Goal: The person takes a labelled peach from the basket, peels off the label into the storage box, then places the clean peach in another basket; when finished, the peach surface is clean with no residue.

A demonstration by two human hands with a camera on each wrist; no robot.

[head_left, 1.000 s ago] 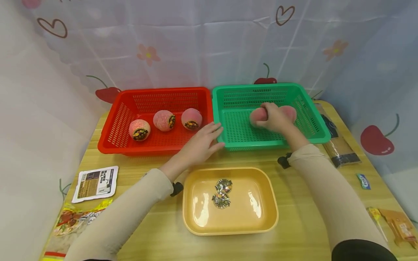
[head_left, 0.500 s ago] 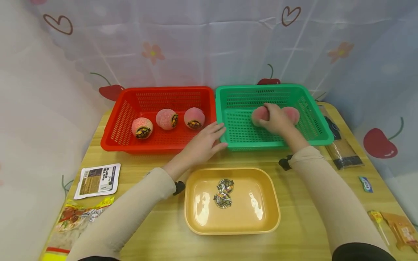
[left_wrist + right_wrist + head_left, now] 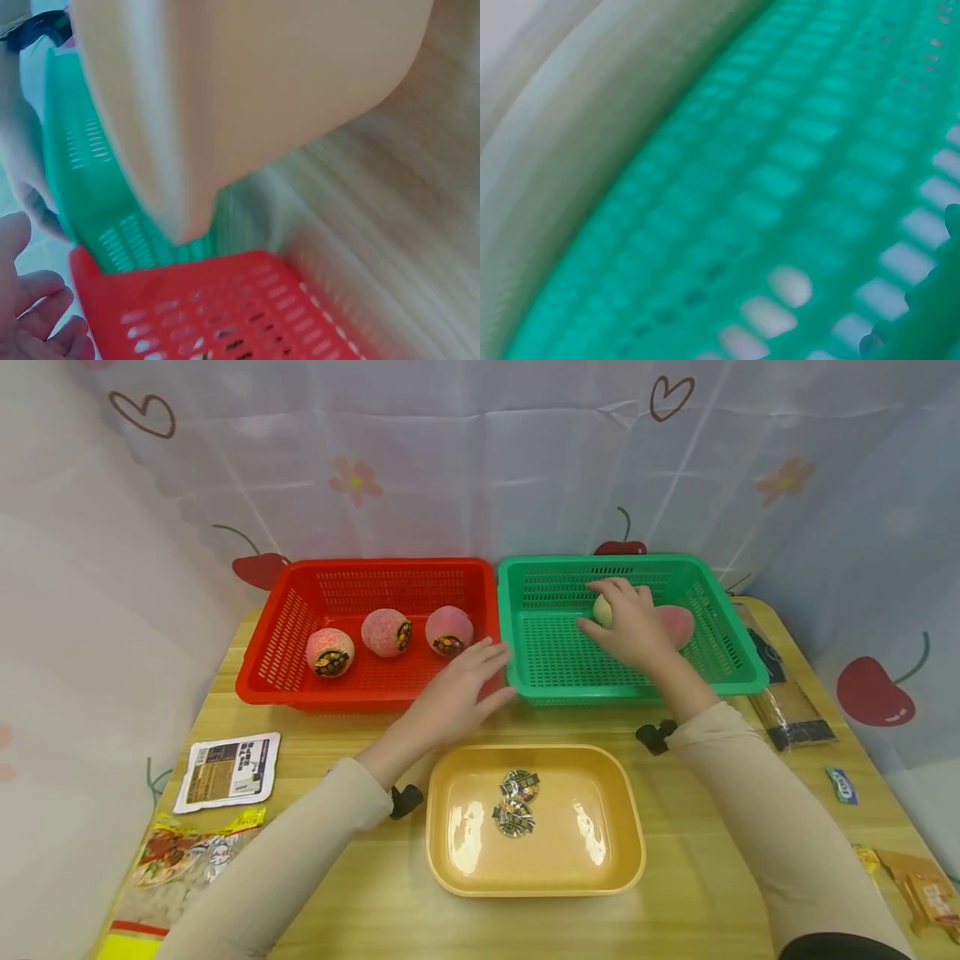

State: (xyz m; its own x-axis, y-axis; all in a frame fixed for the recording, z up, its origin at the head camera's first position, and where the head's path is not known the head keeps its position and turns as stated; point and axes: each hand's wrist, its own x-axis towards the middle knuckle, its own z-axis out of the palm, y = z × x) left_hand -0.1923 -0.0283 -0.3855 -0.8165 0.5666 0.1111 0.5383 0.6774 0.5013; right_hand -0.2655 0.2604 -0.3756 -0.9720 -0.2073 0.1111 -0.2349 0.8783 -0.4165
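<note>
Head view: the right hand point(image 3: 632, 628), now spread over a peach point(image 3: 602, 612) turned pale side out in the green basket point(image 3: 546, 653), has apparently loosened its grip; the left hand point(image 3: 454, 693) lies spread, holding nothing.

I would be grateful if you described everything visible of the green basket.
The green basket is rectangular with rounded corners, a smooth rim and slotted walls, and looks like plastic. It stands upright on the table, close beside the red basket, on its right. Inside lie a pale round fruit, partly hidden, and a pink one. The right hand is over it; whether they touch is unclear.
</note>
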